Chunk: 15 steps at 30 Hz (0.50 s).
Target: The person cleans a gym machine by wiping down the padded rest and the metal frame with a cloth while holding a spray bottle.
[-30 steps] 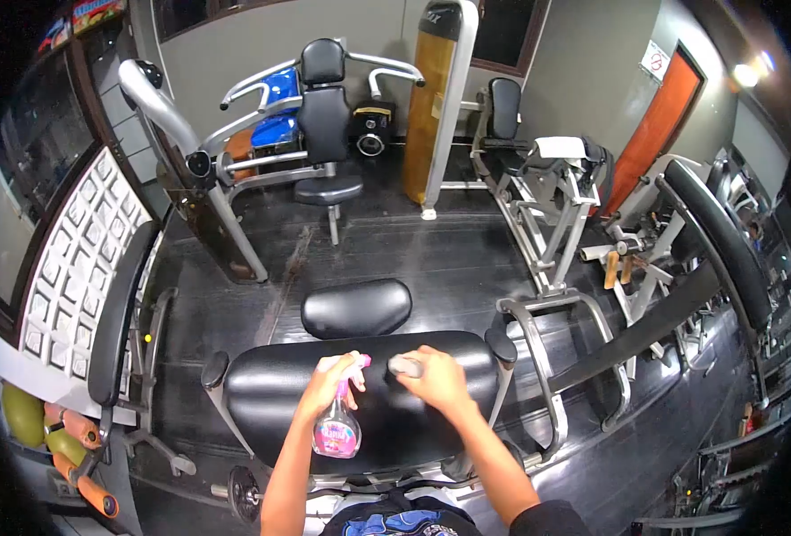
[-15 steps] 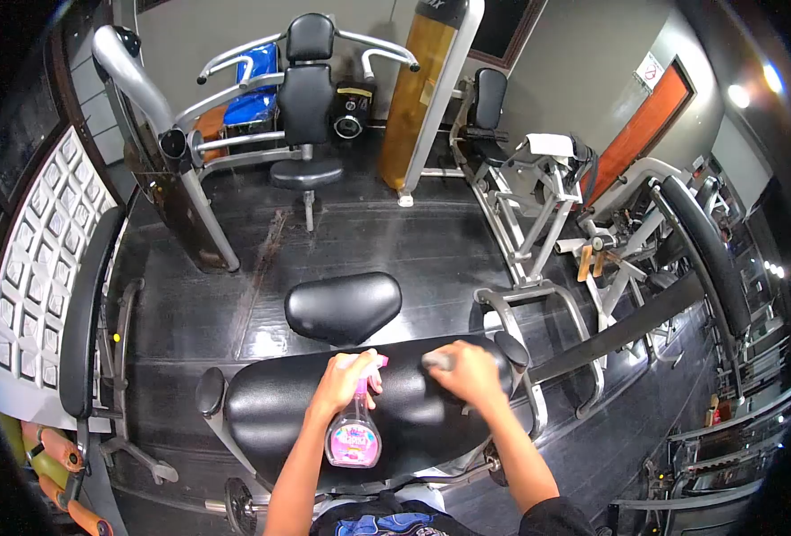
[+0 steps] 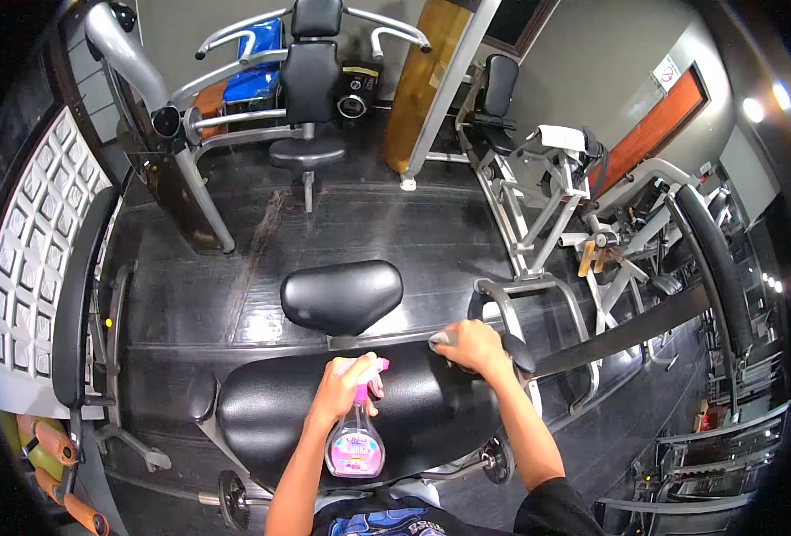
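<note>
Currently gripping pink-topped spray bottle [image 3: 356, 449] with left hand [image 3: 340, 388], lower centre of frame; clutching grey cloth [image 3: 442, 339] with right hand [image 3: 478, 347] at upper right edge of black bench pad [image 3: 266, 409]

L hand [image 3: 338, 391] curled in grip, fwd of torso. R hand [image 3: 474, 346] curled too, palm dn, farther fwd. L forearm [image 3: 299, 473] & R forearm [image 3: 527, 427] slant inward.

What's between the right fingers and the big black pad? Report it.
Only a grey cloth-like wad, held in the right fingers at the far edge of the big black pad; nothing else visible intervenes.
</note>
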Each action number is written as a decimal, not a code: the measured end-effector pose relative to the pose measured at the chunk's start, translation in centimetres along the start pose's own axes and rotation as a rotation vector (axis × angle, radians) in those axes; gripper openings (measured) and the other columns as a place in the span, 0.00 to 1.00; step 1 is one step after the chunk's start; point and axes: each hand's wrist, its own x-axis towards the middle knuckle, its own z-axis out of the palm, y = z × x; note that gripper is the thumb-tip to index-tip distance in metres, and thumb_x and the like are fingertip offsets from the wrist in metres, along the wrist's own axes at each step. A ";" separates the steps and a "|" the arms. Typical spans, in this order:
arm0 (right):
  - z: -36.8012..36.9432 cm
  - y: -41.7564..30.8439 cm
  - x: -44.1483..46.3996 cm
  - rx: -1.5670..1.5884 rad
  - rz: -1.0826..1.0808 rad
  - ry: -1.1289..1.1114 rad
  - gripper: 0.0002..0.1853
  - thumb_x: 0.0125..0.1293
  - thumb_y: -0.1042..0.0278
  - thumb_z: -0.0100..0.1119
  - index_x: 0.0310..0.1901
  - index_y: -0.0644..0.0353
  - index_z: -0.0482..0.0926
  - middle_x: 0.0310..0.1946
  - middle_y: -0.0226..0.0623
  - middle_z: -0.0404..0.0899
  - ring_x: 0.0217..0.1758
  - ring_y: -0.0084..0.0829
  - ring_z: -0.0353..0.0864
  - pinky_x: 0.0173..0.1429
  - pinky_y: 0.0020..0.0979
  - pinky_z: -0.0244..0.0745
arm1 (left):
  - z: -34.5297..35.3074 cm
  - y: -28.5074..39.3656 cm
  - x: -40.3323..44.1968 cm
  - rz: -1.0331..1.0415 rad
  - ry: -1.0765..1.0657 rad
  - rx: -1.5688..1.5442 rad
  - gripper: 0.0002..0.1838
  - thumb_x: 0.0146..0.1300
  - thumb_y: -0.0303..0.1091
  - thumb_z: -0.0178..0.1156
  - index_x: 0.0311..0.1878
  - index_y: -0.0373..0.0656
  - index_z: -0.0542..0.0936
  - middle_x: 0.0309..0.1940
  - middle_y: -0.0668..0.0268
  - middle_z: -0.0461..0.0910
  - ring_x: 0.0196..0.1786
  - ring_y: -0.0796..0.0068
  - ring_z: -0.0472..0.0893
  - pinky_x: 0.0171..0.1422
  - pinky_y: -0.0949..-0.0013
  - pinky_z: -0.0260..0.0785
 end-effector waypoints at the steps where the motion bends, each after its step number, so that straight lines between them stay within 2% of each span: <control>1: 0.2 -0.5 0.4 0.000 -0.002 -0.003 0.21 0.54 0.44 0.68 0.46 0.46 0.88 0.38 0.45 0.87 0.44 0.45 0.87 0.51 0.42 0.81 | 0.0 -0.1 0.1 -0.001 0.003 -0.001 0.28 0.72 0.49 0.51 0.28 0.30 0.80 0.21 0.56 0.80 0.16 0.66 0.79 0.19 0.68 0.73; 3: 1.3 -2.9 1.2 0.024 -0.151 0.041 0.19 0.55 0.48 0.68 0.44 0.49 0.88 0.37 0.47 0.86 0.43 0.47 0.86 0.52 0.44 0.80 | -0.4 -0.5 0.3 -0.008 -0.014 0.008 0.27 0.72 0.49 0.51 0.34 0.29 0.81 0.22 0.55 0.81 0.15 0.65 0.80 0.18 0.69 0.74; 6: 2.3 -5.1 1.3 0.192 -0.367 0.037 0.17 0.56 0.51 0.67 0.45 0.50 0.87 0.38 0.48 0.86 0.45 0.49 0.85 0.53 0.45 0.79 | -0.5 -0.5 0.2 -0.004 -0.007 0.032 0.27 0.72 0.49 0.51 0.35 0.29 0.81 0.22 0.55 0.81 0.15 0.65 0.80 0.18 0.68 0.75; 7: 1.6 -4.9 1.4 0.204 -0.369 -0.032 0.18 0.57 0.51 0.66 0.46 0.49 0.87 0.42 0.48 0.85 0.47 0.49 0.84 0.56 0.45 0.78 | -0.7 -0.8 0.3 -0.007 -0.010 0.031 0.26 0.72 0.49 0.51 0.36 0.29 0.81 0.22 0.54 0.81 0.15 0.65 0.80 0.18 0.68 0.74; 8: 0.8 -4.3 1.7 0.235 -0.282 -0.147 0.22 0.56 0.47 0.66 0.49 0.50 0.86 0.44 0.47 0.86 0.49 0.46 0.85 0.57 0.41 0.78 | -0.6 -0.7 0.3 -0.009 -0.005 0.034 0.26 0.72 0.49 0.51 0.36 0.29 0.81 0.22 0.54 0.81 0.15 0.65 0.80 0.18 0.68 0.74; 10: -0.9 -2.5 2.8 0.207 -0.135 -0.301 0.25 0.52 0.43 0.67 0.48 0.49 0.87 0.44 0.47 0.86 0.50 0.45 0.85 0.57 0.40 0.78 | -0.4 -0.4 0.2 -0.022 0.021 0.022 0.26 0.72 0.49 0.51 0.36 0.29 0.81 0.22 0.54 0.81 0.14 0.65 0.79 0.17 0.68 0.74; 12: 1.3 0.8 5.6 0.077 -0.035 -0.229 0.29 0.47 0.38 0.68 0.43 0.54 0.88 0.43 0.45 0.86 0.50 0.44 0.86 0.57 0.41 0.78 | -0.4 -0.5 0.2 -0.023 0.032 0.018 0.26 0.72 0.49 0.51 0.35 0.29 0.81 0.22 0.53 0.81 0.14 0.64 0.79 0.17 0.68 0.74; 15: 1.4 -0.2 7.3 0.062 -0.017 -0.303 0.28 0.49 0.39 0.67 0.42 0.56 0.88 0.42 0.46 0.86 0.49 0.45 0.86 0.57 0.41 0.78 | -0.2 -0.3 0.3 -0.027 0.038 0.004 0.27 0.71 0.49 0.51 0.33 0.29 0.80 0.22 0.52 0.81 0.13 0.64 0.79 0.17 0.67 0.74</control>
